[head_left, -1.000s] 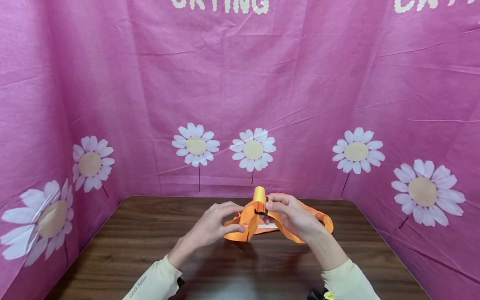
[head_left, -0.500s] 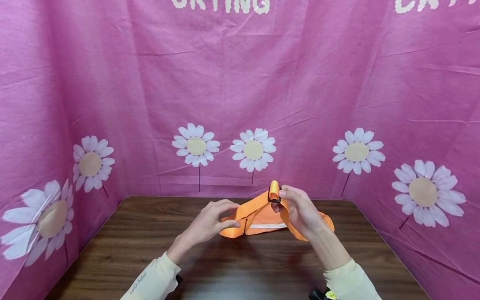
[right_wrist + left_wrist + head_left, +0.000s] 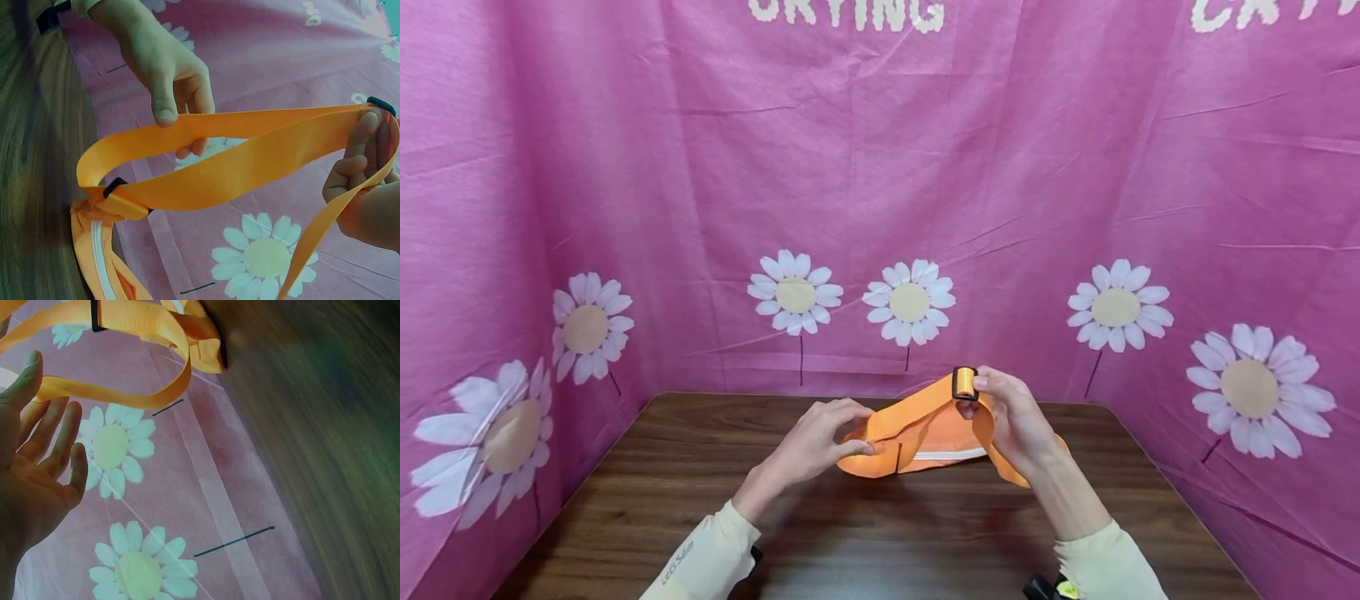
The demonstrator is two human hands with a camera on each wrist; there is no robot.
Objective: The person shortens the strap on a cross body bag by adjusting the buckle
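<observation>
An orange waist bag (image 3: 943,435) with a white zipper (image 3: 951,456) sits toward the back of the table. Its wide orange strap (image 3: 231,172) is raised in a long loop above it. My right hand (image 3: 1018,421) pinches a black slider buckle (image 3: 957,385) on the strap and holds it up; a short fold of strap shows through the buckle. My left hand (image 3: 812,442) pinches the strap at the left end of the loop, thumb in front and fingers behind, as the right wrist view shows. A second black strap fitting (image 3: 114,186) lies close to the bag's end.
The dark wood table (image 3: 850,542) ends at a pink curtain (image 3: 880,167) with printed daisies, which encloses the back and both sides. A black item with a yellow patch (image 3: 1045,587) shows beside the right sleeve at the bottom edge.
My right hand has moved up and to the right with the slider buckle, drawing the strap straighter. The fold of strap standing out of the buckle has shrunk. The left hand has shifted slightly left.
</observation>
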